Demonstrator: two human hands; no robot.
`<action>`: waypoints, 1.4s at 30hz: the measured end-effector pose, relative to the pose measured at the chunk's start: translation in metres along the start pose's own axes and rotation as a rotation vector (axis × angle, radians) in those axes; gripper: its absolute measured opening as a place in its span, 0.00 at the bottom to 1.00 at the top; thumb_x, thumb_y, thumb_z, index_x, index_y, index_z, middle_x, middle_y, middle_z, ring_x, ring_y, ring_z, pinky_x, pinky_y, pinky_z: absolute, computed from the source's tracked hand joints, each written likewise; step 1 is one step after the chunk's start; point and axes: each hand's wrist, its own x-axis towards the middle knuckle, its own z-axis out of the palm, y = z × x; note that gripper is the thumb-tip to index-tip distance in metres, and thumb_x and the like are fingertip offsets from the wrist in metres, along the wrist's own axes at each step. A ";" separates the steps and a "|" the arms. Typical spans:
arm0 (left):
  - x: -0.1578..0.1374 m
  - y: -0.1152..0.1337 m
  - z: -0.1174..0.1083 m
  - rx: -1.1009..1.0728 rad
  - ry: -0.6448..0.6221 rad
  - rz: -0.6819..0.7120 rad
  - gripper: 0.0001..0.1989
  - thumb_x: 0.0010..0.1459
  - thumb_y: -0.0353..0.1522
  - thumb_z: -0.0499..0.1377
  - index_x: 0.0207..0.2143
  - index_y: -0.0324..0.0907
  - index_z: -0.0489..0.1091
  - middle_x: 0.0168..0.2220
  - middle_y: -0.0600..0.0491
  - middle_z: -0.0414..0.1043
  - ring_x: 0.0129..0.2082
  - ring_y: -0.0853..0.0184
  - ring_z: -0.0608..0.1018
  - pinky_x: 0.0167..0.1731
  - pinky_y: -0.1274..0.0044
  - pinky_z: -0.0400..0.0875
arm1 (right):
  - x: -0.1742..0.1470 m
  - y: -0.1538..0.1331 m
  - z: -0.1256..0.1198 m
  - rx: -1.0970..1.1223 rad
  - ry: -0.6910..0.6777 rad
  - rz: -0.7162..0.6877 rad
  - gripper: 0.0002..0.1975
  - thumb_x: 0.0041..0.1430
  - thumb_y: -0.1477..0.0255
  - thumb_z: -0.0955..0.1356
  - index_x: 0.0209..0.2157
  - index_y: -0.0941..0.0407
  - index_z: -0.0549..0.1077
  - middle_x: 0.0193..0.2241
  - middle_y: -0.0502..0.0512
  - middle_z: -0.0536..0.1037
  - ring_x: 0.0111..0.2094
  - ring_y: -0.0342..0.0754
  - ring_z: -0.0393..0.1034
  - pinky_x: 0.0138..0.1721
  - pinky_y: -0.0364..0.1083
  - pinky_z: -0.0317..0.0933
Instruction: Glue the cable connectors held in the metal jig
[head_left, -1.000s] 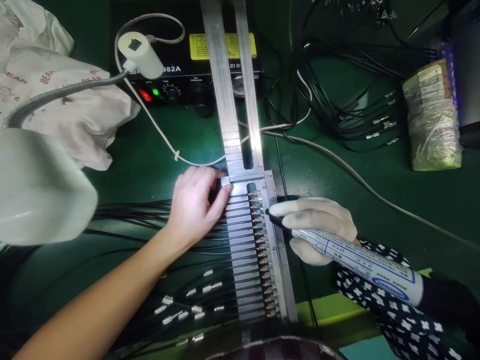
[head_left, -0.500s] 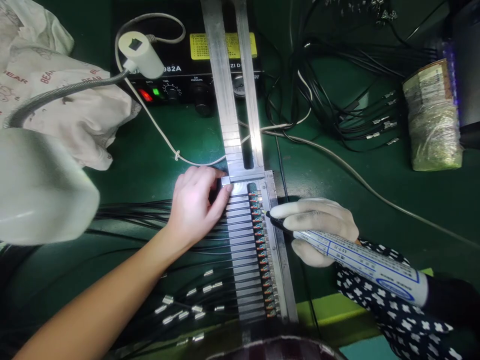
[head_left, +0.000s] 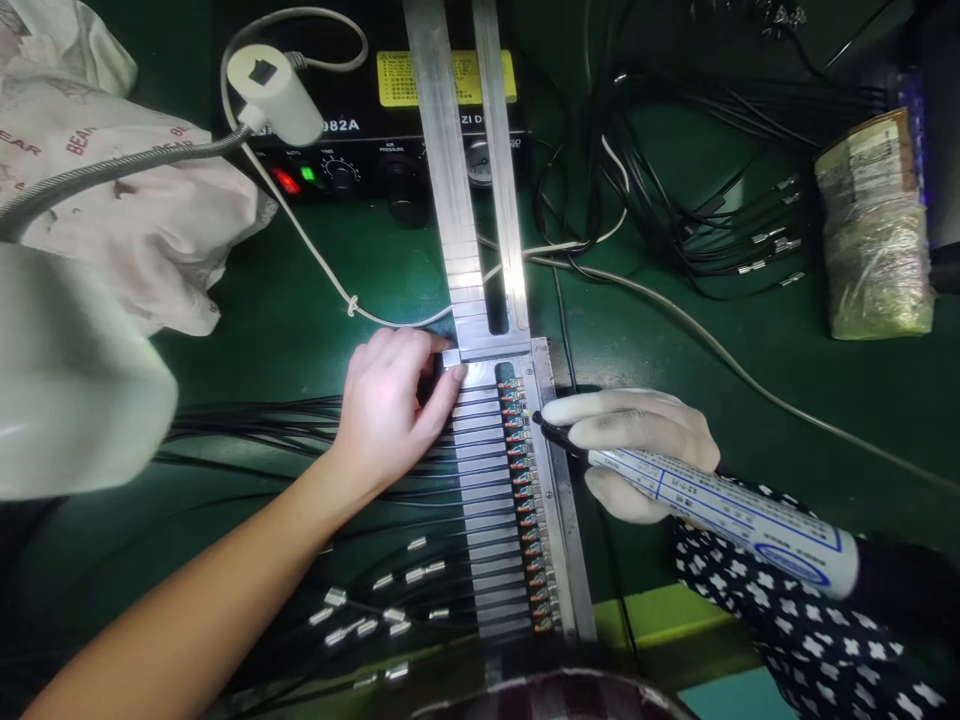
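My right hand (head_left: pixel 637 440) holds the syringe (head_left: pixel 712 505) in a closed grip, tip at 9 o'clock touching the connector row (head_left: pixel 525 500), which runs 12 to 6. My left hand (head_left: pixel 394 405), fingers flat and holding nothing, presses the jig (head_left: pixel 480 480).

The black control box (head_left: pixel 390 130) at the far edge of the bench shows "082A" in white on its front face, partly covered by the lamp base, and "ZI D" further right beside the metal rail. A yellow label (head_left: pixel 446 78) sits on its top; the print is too small to read. Small captions above its knobs are illegible. The white cloth (head_left: pixel 112 200) carries "BEAR" in red, repeated. The syringe (head_left: pixel 720 505) in the gloved hand bears blue printing, not legible.
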 end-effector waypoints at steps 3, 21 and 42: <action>0.000 0.000 0.000 0.007 -0.006 0.000 0.11 0.64 0.40 0.53 0.39 0.42 0.68 0.30 0.53 0.68 0.34 0.62 0.69 0.37 0.70 0.61 | 0.001 0.001 0.000 0.006 -0.002 -0.001 0.13 0.56 0.79 0.70 0.44 0.55 0.75 0.43 0.57 0.82 0.38 0.48 0.81 0.36 0.46 0.79; 0.000 -0.002 0.001 0.002 0.013 0.017 0.11 0.64 0.40 0.53 0.38 0.43 0.67 0.30 0.53 0.67 0.34 0.63 0.69 0.38 0.70 0.62 | -0.013 -0.012 0.004 -0.066 0.024 0.023 0.10 0.55 0.76 0.70 0.40 0.56 0.75 0.41 0.57 0.83 0.36 0.48 0.81 0.35 0.45 0.79; 0.000 0.000 0.001 0.004 0.009 -0.005 0.11 0.64 0.41 0.52 0.37 0.43 0.67 0.29 0.53 0.67 0.34 0.62 0.69 0.37 0.70 0.61 | -0.013 -0.012 0.000 -0.054 0.014 0.023 0.08 0.54 0.77 0.70 0.39 0.58 0.76 0.39 0.60 0.83 0.36 0.48 0.81 0.36 0.44 0.78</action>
